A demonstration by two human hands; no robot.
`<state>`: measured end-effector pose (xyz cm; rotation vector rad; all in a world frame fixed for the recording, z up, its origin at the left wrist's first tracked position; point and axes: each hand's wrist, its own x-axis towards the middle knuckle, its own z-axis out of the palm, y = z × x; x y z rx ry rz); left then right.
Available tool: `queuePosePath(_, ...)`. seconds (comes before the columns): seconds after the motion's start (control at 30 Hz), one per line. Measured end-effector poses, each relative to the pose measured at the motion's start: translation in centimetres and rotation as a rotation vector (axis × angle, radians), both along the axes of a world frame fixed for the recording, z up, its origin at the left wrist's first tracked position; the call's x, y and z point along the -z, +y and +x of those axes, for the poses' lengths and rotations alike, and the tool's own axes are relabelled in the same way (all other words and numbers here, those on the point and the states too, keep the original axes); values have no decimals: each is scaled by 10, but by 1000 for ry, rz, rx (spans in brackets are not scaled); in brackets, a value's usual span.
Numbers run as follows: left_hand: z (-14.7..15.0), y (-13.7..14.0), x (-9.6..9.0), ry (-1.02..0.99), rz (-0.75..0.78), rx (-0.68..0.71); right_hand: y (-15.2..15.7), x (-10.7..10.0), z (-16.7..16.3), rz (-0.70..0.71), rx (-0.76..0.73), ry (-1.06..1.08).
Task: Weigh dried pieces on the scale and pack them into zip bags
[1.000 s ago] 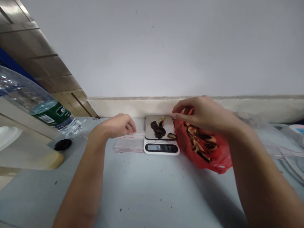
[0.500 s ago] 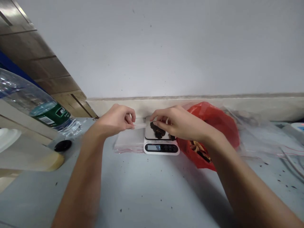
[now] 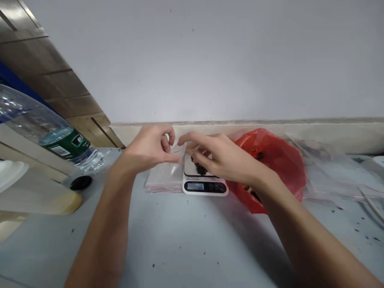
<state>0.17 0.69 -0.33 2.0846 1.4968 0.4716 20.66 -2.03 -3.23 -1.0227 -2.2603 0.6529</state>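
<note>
My left hand (image 3: 157, 146) is at a small clear plastic bag (image 3: 177, 154), its thumb stretched along the film and its other fingers curled. The bag's film spans the space between my two hands. My right hand (image 3: 207, 150) hovers over a small white digital scale (image 3: 205, 187), index finger reaching toward the bag, thumb and fingertips apart. Dark dried pieces (image 3: 200, 169) lie on the scale's plate, partly hidden by my right fingers. The display is lit, but its digits are blurred. A stack of clear zip bags (image 3: 163, 180) lies left of the scale.
A red plastic bag (image 3: 282, 168) with dried slices stands right of the scale, near more clear bags (image 3: 327, 176). At left are a tilted water bottle (image 3: 69, 144), a black cap (image 3: 81, 183) and a translucent container (image 3: 39, 196). A wall (image 3: 210, 72) rises behind the table.
My left thumb and fingers have spread apart from a pinch on the bag. My right index finger has stretched left toward the bag. The scale's reading has changed.
</note>
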Motion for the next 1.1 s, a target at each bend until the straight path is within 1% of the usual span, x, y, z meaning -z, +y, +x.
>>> queuePosePath(0.07, 0, 0, 3, -75, -20, 25, 0, -1, -1, -20, 35, -43)
queuePosePath(0.17, -1, 0, 4, -140, 26, 29, 1, 1, -1, -61, 182, -64)
queuePosePath(0.23, -2, 0, 4, -153, 90, 21, 3, 2, -1, -59, 276, 17)
queuePosePath(0.3, -3, 0, 4, -152, 127, 41, 4, 1, 0, -105, 288, 156)
queuePosePath(0.4, -3, -1, 5, -100, 147, 122, 2, -3, 1, -239, 262, 325)
queuePosePath(0.47, -1, -3, 6, -18, 125, 165, 0, -6, 2, -257, 322, 387)
queuePosePath(0.53, 3, -6, 6, 61, 77, 169, -1, -8, 3, -251, 395, 461)
queuePosePath(0.6, 8, -10, 7, 109, 42, 169, -2, -7, 4, -260, 421, 553)
queuePosePath(0.7, 14, -13, 9, 128, 31, 210, -2, -5, 4, -278, 419, 634)
queuePosePath(0.8, 18, -13, 11, 89, 70, 249, -1, -4, 5, -290, 446, 684)
queuePosePath(0.87, 19, -13, 11, 66, 117, 235, 0, -5, 7, -273, 441, 649)
queuePosePath(0.93, 20, -13, 10, 56, 173, 199, 1, -6, 9, -276, 374, 534)
queuePosePath(1.0, 20, -13, 10, 55, 203, 184, 2, -6, 11, -320, 267, 403)
queuePosePath(1.03, 20, -14, 11, 59, 203, 195, 2, -6, 11, -339, 222, 369)
queuePosePath(1.1, 22, -14, 13, 74, 193, 233, 2, -7, 11, -348, 169, 374)
